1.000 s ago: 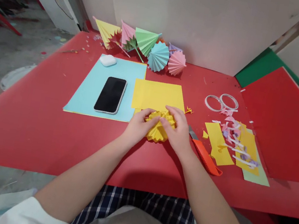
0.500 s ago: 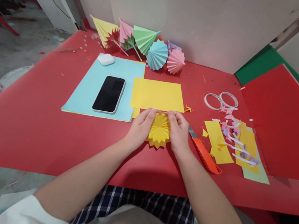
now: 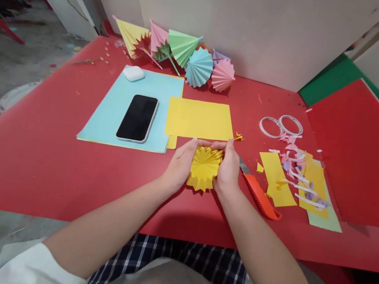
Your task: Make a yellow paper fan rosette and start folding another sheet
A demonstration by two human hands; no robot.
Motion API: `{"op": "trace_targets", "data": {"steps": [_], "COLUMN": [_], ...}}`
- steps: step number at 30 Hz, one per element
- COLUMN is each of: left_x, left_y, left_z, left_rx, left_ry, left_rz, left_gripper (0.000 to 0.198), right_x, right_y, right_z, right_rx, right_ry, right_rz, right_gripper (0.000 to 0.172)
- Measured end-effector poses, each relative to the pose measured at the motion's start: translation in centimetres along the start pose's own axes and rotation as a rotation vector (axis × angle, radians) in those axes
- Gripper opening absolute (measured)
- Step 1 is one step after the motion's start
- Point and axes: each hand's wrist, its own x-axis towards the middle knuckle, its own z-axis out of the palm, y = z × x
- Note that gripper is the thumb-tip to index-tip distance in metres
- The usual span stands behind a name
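Left hand (image 3: 178, 165) and right hand (image 3: 229, 172) clasped opposite sides of one round yellow paper piece (image 3: 204, 168), radially pleated and zigzag-rimmed, over the table (image 3: 94, 184). Beside: one orange knife (image 3: 261, 197). Farther: one phone (image 3: 137, 118), two white rings (image 3: 280, 127).

A red table (image 3: 94, 184) stretches before me, pleated paper parasols (image 3: 183, 48) lined along its far edge. Light-blue paper (image 3: 106, 117) lies left of centre, overlapped by a yellow sheet (image 3: 200, 119); rightward sit an orange utility knife (image 3: 259, 193), two white rings (image 3: 281, 127) and paper scraps (image 3: 278, 179).
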Motion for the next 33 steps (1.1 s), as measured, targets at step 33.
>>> {"op": "trace_targets", "data": {"steps": [33], "left_x": [1.2], "left_y": [1.7], "left_z": [-1.9], "left_rx": [-0.36], "left_ry": [0.281], "left_rz": [-0.093], "left_gripper": [0.03], "right_x": [0.2], "right_y": [-2.3], "right_z": [-1.7], "right_rx": [-0.913], "right_ry": [-0.699], "right_rz": [-0.584], "right_gripper": [0.102]}}
